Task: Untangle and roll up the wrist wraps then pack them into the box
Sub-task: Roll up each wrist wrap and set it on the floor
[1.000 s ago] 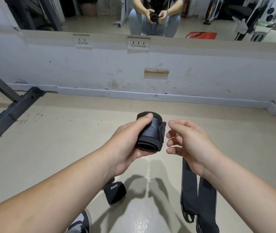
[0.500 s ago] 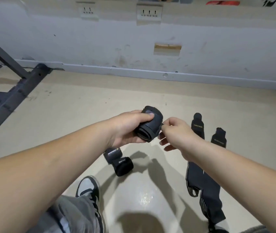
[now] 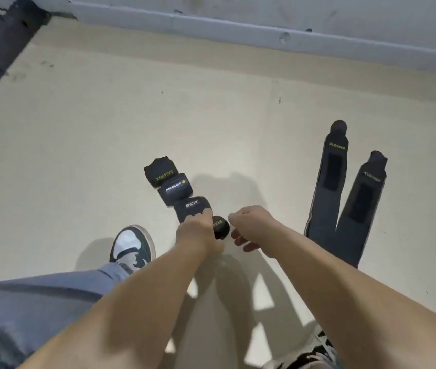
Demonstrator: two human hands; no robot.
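Three rolled black wrist wraps lie in a row on the floor: one marked XUEYING (image 3: 160, 171), a second (image 3: 175, 189), and a third (image 3: 190, 207). My left hand (image 3: 198, 231) grips a fourth rolled wrap (image 3: 221, 227) low at the near end of that row, its knuckles overlapping the third roll. My right hand (image 3: 250, 226) hovers just right of the held roll with loosely curled fingers, holding nothing. Two unrolled dark wraps (image 3: 328, 187) (image 3: 359, 209) lie flat on the floor to the right. No box is in view.
My sneaker (image 3: 131, 246) and trouser leg (image 3: 38, 310) sit left of my arms; another shoe (image 3: 310, 352) shows at the bottom. A black steel frame (image 3: 1, 41) crosses the top left. A grey skirting board (image 3: 238, 29) runs along the wall beyond the pale floor.
My view has tilted down and both hands have dropped toward the floor. The left hand carried the roll down beside the row of rolls; the right hand has let go of its edge.
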